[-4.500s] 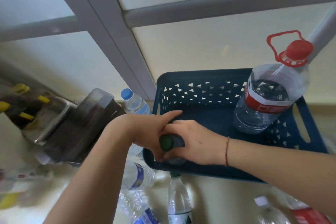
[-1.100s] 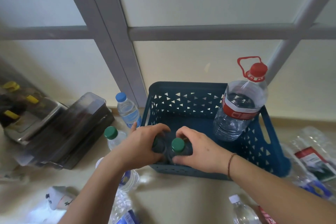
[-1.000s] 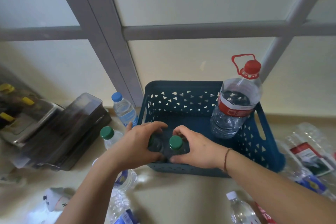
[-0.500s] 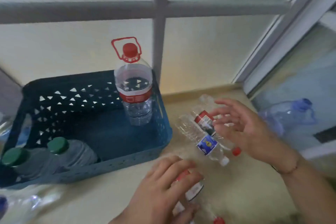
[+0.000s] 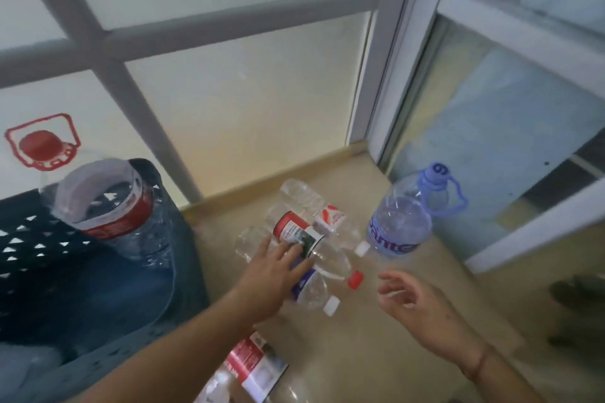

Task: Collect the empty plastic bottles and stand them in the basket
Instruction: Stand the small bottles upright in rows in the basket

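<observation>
My left hand is lying with straight fingers across the bottles on the floor, touching the red-labelled bottle, which is lying on its side, long axis running from upper left to lower right, its red cap pointing toward my right hand. That hand is hovering apart, fingers loosely spread, holding nothing. The blue-labelled bottle is lying just beside it, white cap pointing the same way. The basket is sitting to the left, the big red-capped jug standing in it.
</observation>
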Available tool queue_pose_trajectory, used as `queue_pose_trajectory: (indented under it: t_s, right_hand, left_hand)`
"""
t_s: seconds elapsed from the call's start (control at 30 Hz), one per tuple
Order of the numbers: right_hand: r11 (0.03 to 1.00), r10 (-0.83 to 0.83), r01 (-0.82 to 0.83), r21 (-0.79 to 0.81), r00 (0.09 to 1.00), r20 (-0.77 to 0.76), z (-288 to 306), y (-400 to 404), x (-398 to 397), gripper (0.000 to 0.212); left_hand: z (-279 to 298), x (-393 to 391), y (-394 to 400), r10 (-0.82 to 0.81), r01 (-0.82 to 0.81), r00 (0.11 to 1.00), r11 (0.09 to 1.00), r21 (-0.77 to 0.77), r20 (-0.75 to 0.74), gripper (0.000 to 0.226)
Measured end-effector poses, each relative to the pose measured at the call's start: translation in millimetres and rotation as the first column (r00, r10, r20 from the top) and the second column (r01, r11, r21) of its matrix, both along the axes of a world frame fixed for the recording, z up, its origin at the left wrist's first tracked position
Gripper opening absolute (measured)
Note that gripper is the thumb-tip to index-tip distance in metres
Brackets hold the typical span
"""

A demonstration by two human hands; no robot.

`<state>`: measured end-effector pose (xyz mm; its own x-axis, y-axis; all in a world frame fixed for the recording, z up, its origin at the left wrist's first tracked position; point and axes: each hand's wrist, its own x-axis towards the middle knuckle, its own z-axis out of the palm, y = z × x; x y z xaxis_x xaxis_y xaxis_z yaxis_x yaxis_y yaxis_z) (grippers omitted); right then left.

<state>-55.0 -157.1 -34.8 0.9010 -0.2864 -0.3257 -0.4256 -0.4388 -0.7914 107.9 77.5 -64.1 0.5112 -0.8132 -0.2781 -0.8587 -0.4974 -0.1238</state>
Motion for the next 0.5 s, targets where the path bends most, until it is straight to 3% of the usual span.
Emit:
queue_pose_trajectory:
  t_s: [0.07,0.17,0.27,0.37,0.43,0.5]
  right_hand:
    - [0.999,0.036,-0.036,0.017,0.999,-0.004,-6.4,2.0,4.0,0.029]
    - [0.992,0.111,-0.113,0.049,0.993,0.040,-12.1,13.3,11.8,0.029]
    - [0.984,0.169,-0.175,0.036,0.979,0.117,-10.3,30.9,19.8,0.053]
    - [0.963,0.195,-0.241,0.118,0.931,0.308,2.9,49.9,29.9,0.078]
    - [0.936,0.107,-0.234,0.261,0.900,0.423,24.8,60.9,38.2,0.079]
    - [0.916,0.087,-0.276,0.292,0.846,0.526,55.9,70.5,48.7,0.074]
  left_hand:
    - [-4.6,4.7,3.3,-0.047,0.048,0.999,0.998,-0.035,0.016,0.092]
    - [-5.7,5.5,7.9,-0.099,0.102,0.995,0.973,-0.205,0.027,0.090]
    - [0.5,-2.3,10.9,-0.018,0.039,0.998,0.912,-0.408,0.054,0.091]
    - [21.5,-14.4,11.6,0.177,-0.197,0.979,0.733,-0.651,-0.097,0.082]
    - [45.5,-25.8,10.3,0.255,-0.298,0.950,0.565,-0.770,-0.180,0.079]
    - [75.8,-37.6,11.1,0.268,-0.322,0.938,0.436,-0.840,-0.220,0.079]
